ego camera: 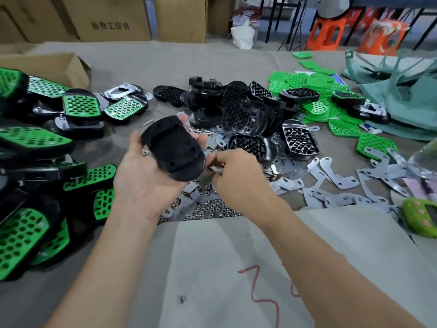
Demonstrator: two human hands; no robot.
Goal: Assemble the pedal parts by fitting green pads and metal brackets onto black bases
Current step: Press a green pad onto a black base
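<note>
My left hand (144,185) cradles the oval black plastic base (173,147) underside up above the bench (212,256), fingers curled round its edges. My right hand (238,174) dips curled fingers into the flat silver metal brackets (331,178) just beside it; blur hides whether they pinch one. I'd lift a single bracket and match its holes to the base's. On the left crowd the finished green-and-black pedals (30,138); open room lies nearest me.

The left forearm (101,263) and the right forearm (319,256) are shown bare along their whole visible length, from the lower edge of the frame up to the wrists. The left hand (146,185) and the right hand (236,176), near the middle of the frame, are likewise seen uncovered.
</note>
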